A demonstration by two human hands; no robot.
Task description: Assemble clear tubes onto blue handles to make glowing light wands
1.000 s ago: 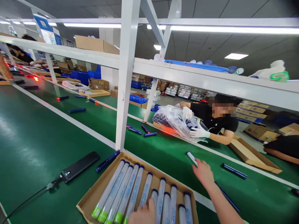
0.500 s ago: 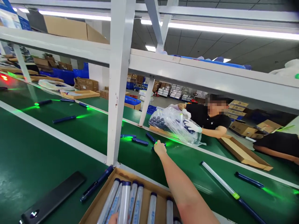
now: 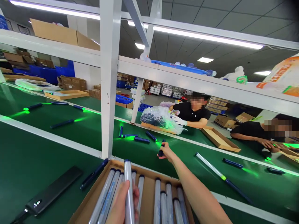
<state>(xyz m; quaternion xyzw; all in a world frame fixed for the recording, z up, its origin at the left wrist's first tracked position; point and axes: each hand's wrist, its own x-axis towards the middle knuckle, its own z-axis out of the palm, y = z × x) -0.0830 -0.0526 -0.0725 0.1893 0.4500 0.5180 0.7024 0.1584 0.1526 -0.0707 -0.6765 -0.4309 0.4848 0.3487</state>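
My left hand (image 3: 120, 199) is closed around a clear tube (image 3: 128, 174) with a dark blue cap, raised over a cardboard tray (image 3: 146, 186). Several similar capped tubes (image 3: 157, 200) lie in that tray. Out over the green belt, my right hand (image 3: 168, 152) grips a dark blue flashlight (image 3: 161, 151), held roughly upright. Close to it, other blue flashlights (image 3: 142, 140) lie on the belt, some shining green. Further right lies a clear tube (image 3: 210, 165) joined by a bright green ring to a blue handle (image 3: 238, 190).
A white post (image 3: 107, 93) rises just behind the tray, carrying a shelf beam (image 3: 187, 82). A black flat device (image 3: 54, 186) and a blue flashlight (image 3: 94, 174) lie at left. Across the belt, a gloved person (image 3: 193, 112) handles a plastic bag (image 3: 161, 116); another person (image 3: 249, 133) works at right.
My left hand has risen into view with the tube. My right hand has picked up a flashlight and tilted it upright. The view has shifted right, showing more of the second person.
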